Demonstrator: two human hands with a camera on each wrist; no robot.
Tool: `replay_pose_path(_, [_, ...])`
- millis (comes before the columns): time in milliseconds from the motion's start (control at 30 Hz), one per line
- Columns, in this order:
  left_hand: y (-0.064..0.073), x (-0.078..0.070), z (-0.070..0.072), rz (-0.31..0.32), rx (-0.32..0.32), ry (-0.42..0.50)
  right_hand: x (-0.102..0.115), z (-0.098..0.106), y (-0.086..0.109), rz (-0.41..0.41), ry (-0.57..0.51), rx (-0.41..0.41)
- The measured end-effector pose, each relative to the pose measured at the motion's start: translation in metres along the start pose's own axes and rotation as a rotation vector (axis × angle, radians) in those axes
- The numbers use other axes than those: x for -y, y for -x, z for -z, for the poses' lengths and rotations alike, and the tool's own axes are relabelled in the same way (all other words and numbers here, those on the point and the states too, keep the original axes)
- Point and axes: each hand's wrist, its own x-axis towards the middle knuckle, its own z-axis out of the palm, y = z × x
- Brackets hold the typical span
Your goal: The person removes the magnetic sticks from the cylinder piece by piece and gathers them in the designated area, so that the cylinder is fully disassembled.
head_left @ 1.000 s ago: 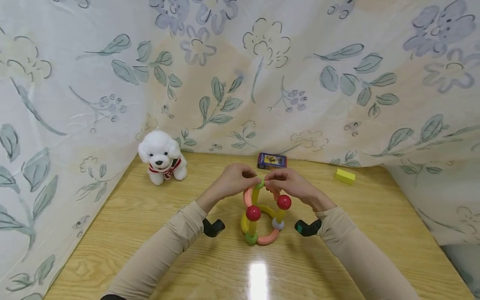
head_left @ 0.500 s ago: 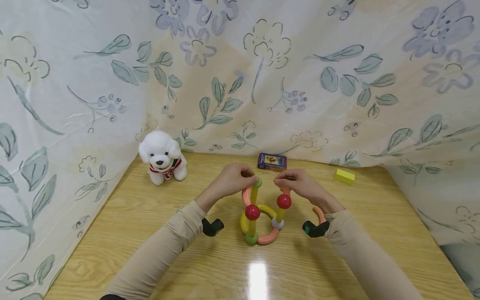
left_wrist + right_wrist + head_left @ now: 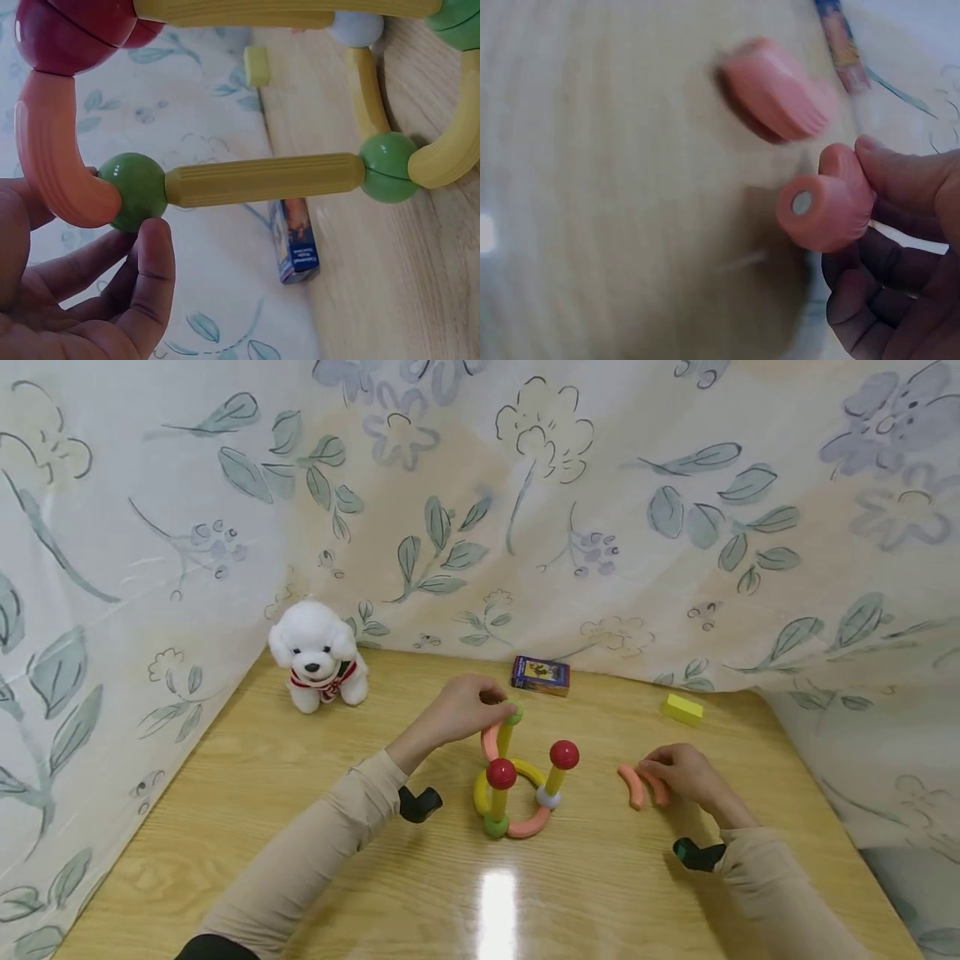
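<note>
At the middle of the table (image 3: 360, 877), the left hand (image 3: 467, 706) pinches the top green ball (image 3: 132, 192) of a ball-and-rod frame (image 3: 530, 827), where a straight yellow rod (image 3: 264, 180) and an arched pink rod (image 3: 54, 150) meet. To the right, the right hand (image 3: 686, 777) has its grip on a curved pink rod (image 3: 825, 214), thumb against fingers, with a second pink rod (image 3: 632, 787) lying just to its left. The held rod looks light, stiff and hard to break, probably smooth plastic that could slip a little; its ribbed middle seems the best hold, leaving the pale end disc (image 3: 802, 202), perhaps a magnet, uncovered. The frame's joints may swing or part under a sideways knock, so steadying it at the ball, with gentle pressure, seems sound.
</note>
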Motion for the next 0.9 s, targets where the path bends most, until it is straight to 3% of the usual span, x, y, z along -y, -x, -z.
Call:
replay_pose_path(167, [0.000,0.001,0.001,0.020,-0.004,-0.003,0.000,-0.010,-0.001,0.025,0.053,-0.036])
replay_pose_path(300, [0.002,0.002,0.000,0.025,-0.008,0.026,0.004,-0.011,0.004,0.032,0.085,-0.116])
replay_pose_path(400, [0.009,0.009,0.000,0.059,-0.037,0.094,0.018,-0.014,0.009,0.067,0.052,-0.204])
replay_pose_path(467, [0.017,0.016,-0.004,0.078,-0.059,0.132,0.029,-0.021,0.013,0.118,-0.015,-0.218])
replay_pose_path(567, [0.034,0.030,-0.018,0.058,-0.070,0.135,0.049,-0.035,0.017,0.245,-0.114,-0.149])
replay_pose_path(700, [0.060,0.043,-0.046,-0.050,-0.006,0.063,0.069,-0.057,0.020,0.389,-0.192,-0.038])
replay_pose_path(800, [0.071,0.047,-0.067,-0.111,0.066,0.035,0.077,-0.070,0.019,0.406,-0.232,0.008])
replay_pose_path(900, [0.075,0.049,-0.082,-0.151,0.087,0.017,0.081,-0.082,0.019,0.402,-0.244,0.005])
